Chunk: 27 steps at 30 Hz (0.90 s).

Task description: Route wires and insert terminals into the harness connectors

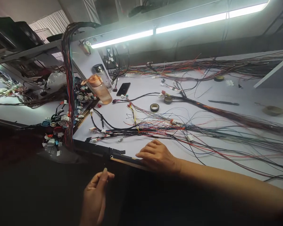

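- Head view: your right hand (158,155), loosely open, rests at the edge of the surface (143,84).
- The loose wires (184,128) lie just beyond it, running lengthwise left to right; your right hand is nearer.
- Your left hand (97,188) is pinched, below the edge; you cannot tell whether it grips anything.

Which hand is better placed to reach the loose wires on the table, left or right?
Right, it seems. The right hand is at the near edge of the table, just short of the loose wires. The left hand is off the table, farther from them; whether it pinches something small is unclear.
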Motion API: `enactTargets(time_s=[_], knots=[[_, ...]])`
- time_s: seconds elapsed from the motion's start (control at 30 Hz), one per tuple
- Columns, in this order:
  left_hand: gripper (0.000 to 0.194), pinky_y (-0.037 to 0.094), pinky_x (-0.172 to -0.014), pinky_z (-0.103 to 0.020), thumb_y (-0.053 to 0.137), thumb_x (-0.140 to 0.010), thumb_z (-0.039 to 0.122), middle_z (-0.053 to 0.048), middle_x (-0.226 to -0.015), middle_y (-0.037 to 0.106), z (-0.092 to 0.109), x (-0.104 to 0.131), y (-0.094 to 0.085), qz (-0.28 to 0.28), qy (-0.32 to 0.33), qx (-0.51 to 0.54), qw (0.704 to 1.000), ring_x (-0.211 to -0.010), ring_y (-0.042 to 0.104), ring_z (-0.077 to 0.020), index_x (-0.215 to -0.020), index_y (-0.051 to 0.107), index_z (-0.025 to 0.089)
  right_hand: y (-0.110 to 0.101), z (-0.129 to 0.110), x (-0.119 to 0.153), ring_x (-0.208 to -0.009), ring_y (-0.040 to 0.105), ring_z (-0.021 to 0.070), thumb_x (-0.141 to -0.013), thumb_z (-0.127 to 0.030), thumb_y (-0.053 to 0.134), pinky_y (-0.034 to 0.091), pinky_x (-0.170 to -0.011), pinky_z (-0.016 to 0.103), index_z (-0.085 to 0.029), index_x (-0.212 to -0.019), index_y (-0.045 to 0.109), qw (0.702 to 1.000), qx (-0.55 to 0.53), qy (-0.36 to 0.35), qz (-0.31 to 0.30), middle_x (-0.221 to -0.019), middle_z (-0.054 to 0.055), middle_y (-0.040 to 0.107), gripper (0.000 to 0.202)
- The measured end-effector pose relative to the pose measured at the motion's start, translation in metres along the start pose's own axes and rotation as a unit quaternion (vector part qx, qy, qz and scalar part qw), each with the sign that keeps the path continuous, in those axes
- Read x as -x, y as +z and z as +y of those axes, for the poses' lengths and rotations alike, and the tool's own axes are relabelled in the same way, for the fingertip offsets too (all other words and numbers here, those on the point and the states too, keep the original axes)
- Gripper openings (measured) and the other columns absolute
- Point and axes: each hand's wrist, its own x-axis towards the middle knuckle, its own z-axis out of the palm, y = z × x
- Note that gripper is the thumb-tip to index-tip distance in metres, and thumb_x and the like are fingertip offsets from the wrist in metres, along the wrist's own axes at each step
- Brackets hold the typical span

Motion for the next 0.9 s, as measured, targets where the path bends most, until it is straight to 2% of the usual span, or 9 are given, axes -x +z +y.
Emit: enactTargets(time_s=[0.1, 0.23, 0.4, 0.5, 0.6, 0.67, 0.73, 0.8, 0.9], knots=[[0.043, 0.052, -0.079, -0.026, 0.076, -0.065, 0.054, -0.007, -0.084, 0.068, 0.019, 0.010, 0.022, -0.035, -0.061, 0.104, 0.992, -0.085, 0.063, -0.0189, -0.078, 0.070, 0.013, 0.007, -0.012, -0.010, -0.077, 0.056, 0.0121, -0.096, -0.034, 0.051, 0.032, -0.074, 0.032, -0.020, -0.105, 0.063, 0.999, -0.018, -0.021, -0.020, -0.090, 0.001, 0.068, 0.020], [0.040, 0.053, -0.083, -0.027, 0.065, -0.079, 0.049, -0.012, -0.090, 0.069, 0.033, 0.018, 0.036, -0.053, -0.088, 0.120, 0.987, -0.090, 0.064, -0.0208, -0.081, 0.071, 0.010, 0.020, -0.021, -0.024, -0.080, 0.058, 0.0123, -0.097, -0.043, 0.050, 0.031, -0.071, 0.031, -0.020, -0.107, 0.064, 1.000, -0.024, 0.006, -0.008, -0.093, 0.003, 0.068, 0.029], [0.045, 0.052, -0.090, -0.038, 0.062, -0.079, 0.052, -0.015, -0.099, 0.069, 0.023, 0.023, 0.044, -0.078, -0.119, 0.069, 0.987, -0.102, 0.063, -0.0283, -0.089, 0.072, 0.010, 0.034, -0.021, -0.030, -0.080, 0.058, 0.0114, -0.096, -0.049, 0.049, 0.031, -0.072, 0.030, -0.023, -0.105, 0.067, 0.999, -0.042, 0.023, 0.002, -0.095, 0.003, 0.068, 0.033], [0.046, 0.052, -0.090, -0.044, 0.060, -0.077, 0.056, -0.013, -0.093, 0.071, 0.014, 0.026, 0.050, -0.101, -0.099, 0.027, 0.990, -0.101, 0.064, -0.0311, -0.083, 0.073, 0.012, 0.039, -0.017, -0.029, -0.078, 0.058, 0.0094, -0.097, -0.045, 0.049, 0.030, -0.070, 0.029, -0.024, -0.095, 0.068, 0.997, -0.063, 0.053, 0.000, -0.089, -0.001, 0.067, 0.028], [0.047, 0.055, -0.085, -0.043, 0.060, -0.075, 0.060, -0.012, -0.087, 0.071, 0.009, 0.031, 0.053, -0.086, -0.078, -0.051, 0.992, -0.095, 0.066, -0.0313, -0.079, 0.073, 0.014, 0.040, -0.014, -0.026, -0.075, 0.057, 0.0078, -0.095, -0.044, 0.053, 0.028, -0.069, 0.029, -0.023, -0.086, 0.066, 0.995, -0.072, 0.067, -0.022, -0.083, -0.004, 0.065, 0.026], [0.048, 0.056, -0.079, -0.039, 0.062, -0.072, 0.063, -0.010, -0.084, 0.071, 0.009, 0.032, 0.048, -0.085, -0.038, -0.145, 0.985, -0.089, 0.066, -0.0304, -0.078, 0.074, 0.016, 0.038, -0.013, -0.026, -0.072, 0.056, 0.0072, -0.096, -0.043, 0.052, 0.029, -0.068, 0.029, -0.020, -0.083, 0.063, 0.995, -0.070, 0.073, -0.013, -0.081, -0.003, 0.064, 0.028], [0.046, 0.055, -0.074, -0.034, 0.067, -0.065, 0.064, -0.007, -0.079, 0.071, 0.010, 0.027, 0.038, -0.099, 0.030, -0.248, 0.963, -0.084, 0.067, -0.0289, -0.074, 0.073, 0.019, 0.036, -0.013, -0.026, -0.069, 0.054, 0.0076, -0.098, -0.040, 0.047, 0.029, -0.068, 0.029, -0.018, -0.083, 0.059, 0.995, -0.059, 0.077, 0.003, -0.081, -0.002, 0.063, 0.029], [0.044, 0.054, -0.068, -0.031, 0.070, -0.060, 0.064, -0.005, -0.073, 0.070, 0.013, 0.013, 0.022, -0.086, 0.087, -0.328, 0.937, -0.080, 0.066, -0.0277, -0.069, 0.072, 0.021, 0.035, -0.014, -0.027, -0.066, 0.052, 0.0086, -0.099, -0.039, 0.042, 0.029, -0.067, 0.029, -0.017, -0.083, 0.055, 0.997, -0.039, 0.064, 0.002, -0.080, -0.001, 0.062, 0.030], [0.047, 0.051, -0.058, -0.029, 0.063, -0.063, 0.068, -0.004, -0.073, 0.069, 0.019, -0.017, -0.007, 0.039, 0.109, -0.400, 0.909, -0.076, 0.066, -0.0263, -0.069, 0.071, 0.022, 0.039, -0.019, -0.026, -0.060, 0.048, 0.0098, -0.099, -0.045, 0.039, 0.027, -0.062, 0.030, -0.018, -0.077, 0.053, 0.999, -0.028, 0.009, -0.042, -0.070, -0.003, 0.058, 0.037]])
